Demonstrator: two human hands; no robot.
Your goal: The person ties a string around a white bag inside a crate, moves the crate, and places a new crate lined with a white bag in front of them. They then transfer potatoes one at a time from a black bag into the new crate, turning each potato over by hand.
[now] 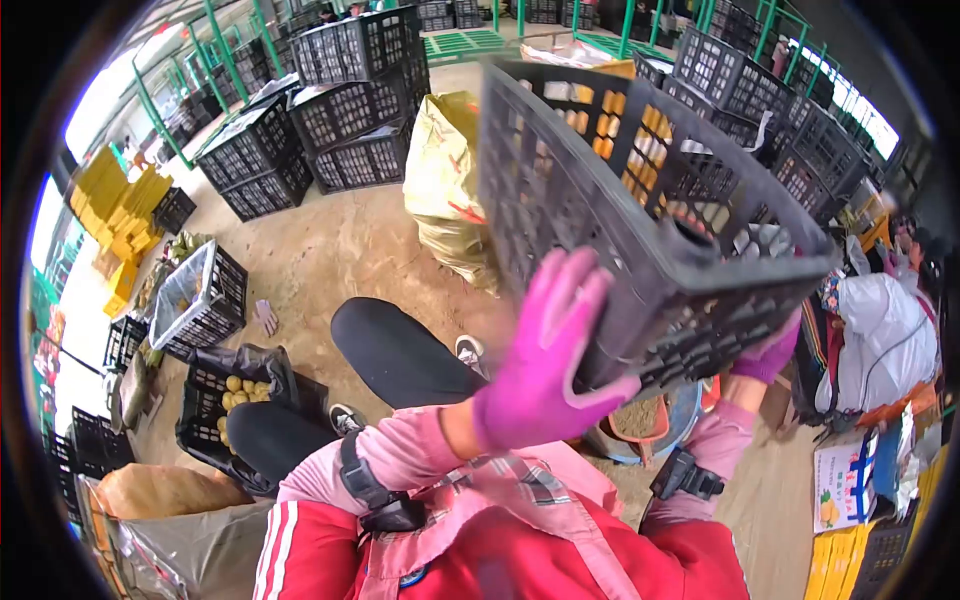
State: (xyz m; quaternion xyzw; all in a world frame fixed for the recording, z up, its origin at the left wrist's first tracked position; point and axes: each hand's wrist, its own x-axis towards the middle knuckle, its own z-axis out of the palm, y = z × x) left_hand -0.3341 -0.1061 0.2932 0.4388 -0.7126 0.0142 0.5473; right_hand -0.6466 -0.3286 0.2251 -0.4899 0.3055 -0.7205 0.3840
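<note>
A black plastic crate (610,230) with slotted walls is held up in front of me, tilted and slightly blurred. My left hand (550,365), in a pink and purple glove, presses its palm and outstretched fingers against the crate's near corner. On the other side, my right hand (768,352), gloved the same way, supports the crate low down; its fingers are mostly hidden behind the plastic. Below the crate, a blue round tub (685,412) and a reddish-orange container (640,428) show partly.
Black crates (355,100) stand stacked ahead, near a yellowish sack (440,180). By my left leg, a lined crate (195,385) holds round yellow-brown produce (240,392). Another lined crate (205,300) stands beyond. White bags (880,330) lie at right.
</note>
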